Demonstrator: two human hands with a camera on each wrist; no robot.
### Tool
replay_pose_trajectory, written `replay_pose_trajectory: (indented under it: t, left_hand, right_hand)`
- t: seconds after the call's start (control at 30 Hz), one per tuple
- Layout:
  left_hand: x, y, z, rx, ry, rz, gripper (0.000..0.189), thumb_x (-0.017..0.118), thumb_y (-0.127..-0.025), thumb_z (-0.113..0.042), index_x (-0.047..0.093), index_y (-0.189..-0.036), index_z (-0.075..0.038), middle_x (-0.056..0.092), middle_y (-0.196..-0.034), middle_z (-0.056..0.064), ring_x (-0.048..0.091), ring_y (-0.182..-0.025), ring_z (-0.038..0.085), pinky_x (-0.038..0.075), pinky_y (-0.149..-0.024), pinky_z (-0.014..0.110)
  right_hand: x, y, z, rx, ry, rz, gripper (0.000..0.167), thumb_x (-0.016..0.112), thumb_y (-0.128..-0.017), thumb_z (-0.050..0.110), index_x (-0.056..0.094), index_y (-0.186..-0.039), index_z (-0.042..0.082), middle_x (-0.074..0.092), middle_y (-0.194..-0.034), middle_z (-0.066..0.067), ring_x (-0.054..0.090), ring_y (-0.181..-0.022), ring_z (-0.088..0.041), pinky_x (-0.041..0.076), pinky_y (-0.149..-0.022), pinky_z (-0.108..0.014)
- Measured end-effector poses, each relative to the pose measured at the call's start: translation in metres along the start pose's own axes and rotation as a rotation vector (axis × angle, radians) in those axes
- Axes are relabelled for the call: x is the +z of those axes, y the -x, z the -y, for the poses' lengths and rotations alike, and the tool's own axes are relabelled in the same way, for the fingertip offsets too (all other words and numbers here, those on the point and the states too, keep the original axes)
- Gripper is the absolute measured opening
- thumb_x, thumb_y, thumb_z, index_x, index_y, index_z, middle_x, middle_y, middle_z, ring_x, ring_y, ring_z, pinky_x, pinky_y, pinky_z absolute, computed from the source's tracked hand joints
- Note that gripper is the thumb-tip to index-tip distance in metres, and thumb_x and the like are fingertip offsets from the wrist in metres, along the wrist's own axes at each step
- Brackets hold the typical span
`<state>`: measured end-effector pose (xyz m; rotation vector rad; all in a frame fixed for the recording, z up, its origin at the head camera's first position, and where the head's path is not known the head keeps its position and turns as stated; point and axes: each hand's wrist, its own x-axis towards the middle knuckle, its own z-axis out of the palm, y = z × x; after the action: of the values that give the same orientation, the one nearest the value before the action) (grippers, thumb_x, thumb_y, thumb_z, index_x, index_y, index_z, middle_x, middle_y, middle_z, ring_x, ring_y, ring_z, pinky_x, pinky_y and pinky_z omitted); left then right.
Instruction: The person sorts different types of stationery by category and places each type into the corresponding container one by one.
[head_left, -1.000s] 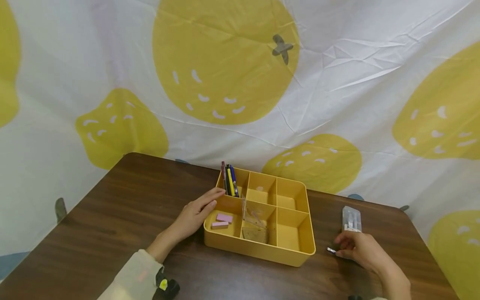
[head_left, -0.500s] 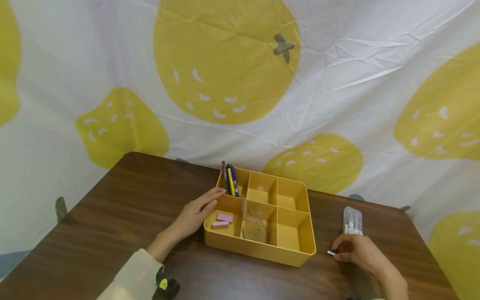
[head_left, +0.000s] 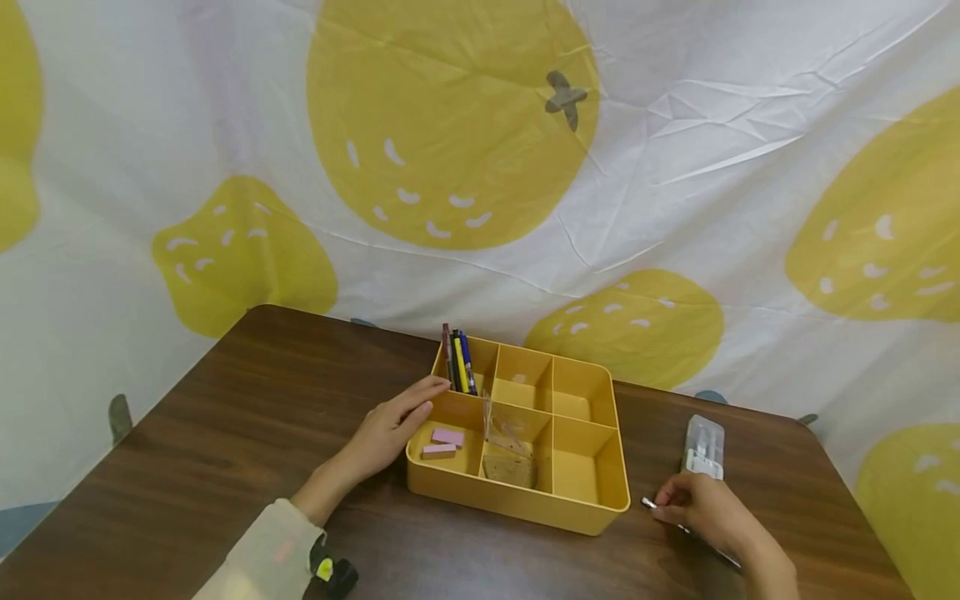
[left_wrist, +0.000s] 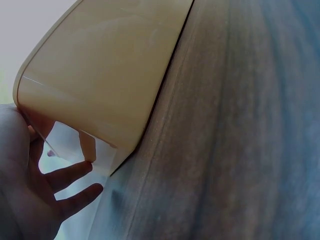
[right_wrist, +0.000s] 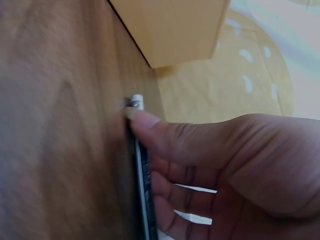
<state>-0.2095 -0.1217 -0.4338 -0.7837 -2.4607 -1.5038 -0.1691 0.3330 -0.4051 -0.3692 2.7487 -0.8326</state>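
Observation:
My right hand point(head_left: 708, 508) pinches a dark pencil point(right_wrist: 142, 185) between thumb and fingers near its white eraser end, low over the table to the right of the yellow organizer box point(head_left: 517, 506). In the right wrist view its shaft runs down past the curled fingers. My left hand point(head_left: 386, 433) rests at the box's left side, thumb and forefinger at the rim; in the left wrist view other fingers point(left_wrist: 75, 175) spread loosely beside the wall. Pens point(head_left: 461, 362) stand in the back-left compartment, pink erasers point(head_left: 448, 437) lie in front-left, and clear rulers point(head_left: 510, 468) lean in front-middle.
A clear plastic case point(head_left: 705, 437) with white contents lies on the brown table point(head_left: 285, 417), just beyond my right hand. A white cloth with yellow fruit prints point(head_left: 450, 125) hangs behind the table's back edge.
My right hand has moved a little left toward the box with the pencil, and more of the pencil's shaft now shows below the hand. The left hand has stayed put.

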Motion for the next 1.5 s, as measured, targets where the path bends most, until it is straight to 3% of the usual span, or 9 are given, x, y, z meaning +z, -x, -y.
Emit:
replay_pose_trajectory:
  t: [0.3, 0.5, 0.7, 0.87, 1.2, 1.33, 1.5]
  left_hand:
    - [-0.001, 0.001, -0.002, -0.002, 0.000, -0.003, 0.036, 0.045, -0.103, -0.017, 0.053, -0.137, -0.012, 0.042, -0.146, 0.010, 0.035, -0.136, 0.023, 0.029, -0.108, 0.049]
    - [-0.002, 0.001, 0.000, -0.002, 0.005, 0.001, 0.036, 0.045, -0.103, -0.020, 0.053, -0.138, -0.013, 0.042, -0.147, 0.009, 0.034, -0.136, 0.022, 0.028, -0.108, 0.048]
    - [-0.002, 0.001, -0.001, 0.003, 0.012, -0.011, 0.036, 0.045, -0.103, -0.020, 0.054, -0.137, -0.012, 0.042, -0.147, 0.009, 0.033, -0.137, 0.022, 0.028, -0.109, 0.048]
    - [-0.001, 0.001, -0.001, -0.008, 0.018, -0.008, 0.036, 0.045, -0.103, -0.020, 0.054, -0.137, -0.012, 0.041, -0.147, 0.009, 0.033, -0.137, 0.022, 0.027, -0.109, 0.048]
    - [0.000, 0.002, 0.001, -0.013, 0.022, -0.004, 0.036, 0.045, -0.103, -0.016, 0.053, -0.138, -0.013, 0.040, -0.148, 0.004, 0.032, -0.137, 0.022, 0.028, -0.109, 0.048]
    - [0.000, 0.002, 0.001, -0.013, 0.020, -0.006, 0.037, 0.045, -0.103, -0.018, 0.053, -0.138, -0.013, 0.040, -0.148, 0.000, 0.032, -0.137, 0.021, 0.028, -0.109, 0.047]
    - [0.000, 0.001, 0.001, -0.005, 0.017, 0.000, 0.037, 0.044, -0.103, -0.021, 0.053, -0.138, -0.013, 0.040, -0.148, 0.004, 0.033, -0.137, 0.021, 0.028, -0.109, 0.048]
  right_hand:
    - [0.013, 0.005, -0.008, 0.002, 0.009, -0.100, 0.023, 0.077, -0.081, 0.029, 0.064, -0.088, 0.012, 0.055, -0.075, 0.003, 0.049, -0.065, -0.006, 0.042, -0.058, -0.023]
    - [0.030, 0.010, -0.024, 0.010, -0.065, -0.247, 0.019, 0.078, -0.080, 0.026, 0.067, -0.093, 0.016, 0.055, -0.078, 0.004, 0.050, -0.066, -0.007, 0.043, -0.057, -0.023]
    - [0.040, 0.013, -0.030, -0.052, -0.066, -0.366, 0.017, 0.079, -0.079, 0.023, 0.068, -0.092, 0.019, 0.057, -0.077, 0.006, 0.051, -0.065, -0.008, 0.044, -0.055, -0.023]
    - [0.042, 0.013, -0.029, -0.073, -0.046, -0.379, 0.016, 0.080, -0.078, 0.023, 0.067, -0.087, 0.022, 0.055, -0.075, 0.008, 0.050, -0.063, -0.007, 0.043, -0.055, -0.022]
    - [0.045, 0.013, -0.032, -0.211, -0.021, -0.397, 0.016, 0.079, -0.079, 0.016, 0.069, -0.083, 0.028, 0.053, -0.072, 0.013, 0.049, -0.062, -0.006, 0.041, -0.053, -0.022]
    - [0.040, 0.013, -0.029, -0.209, -0.004, -0.363, 0.014, 0.078, -0.080, 0.020, 0.069, -0.082, 0.029, 0.054, -0.072, 0.014, 0.049, -0.062, -0.005, 0.041, -0.053, -0.022]
    - [0.036, 0.016, -0.027, -0.202, 0.012, -0.300, 0.010, 0.076, -0.081, 0.024, 0.068, -0.082, 0.030, 0.055, -0.074, 0.015, 0.050, -0.065, -0.005, 0.042, -0.055, -0.022]
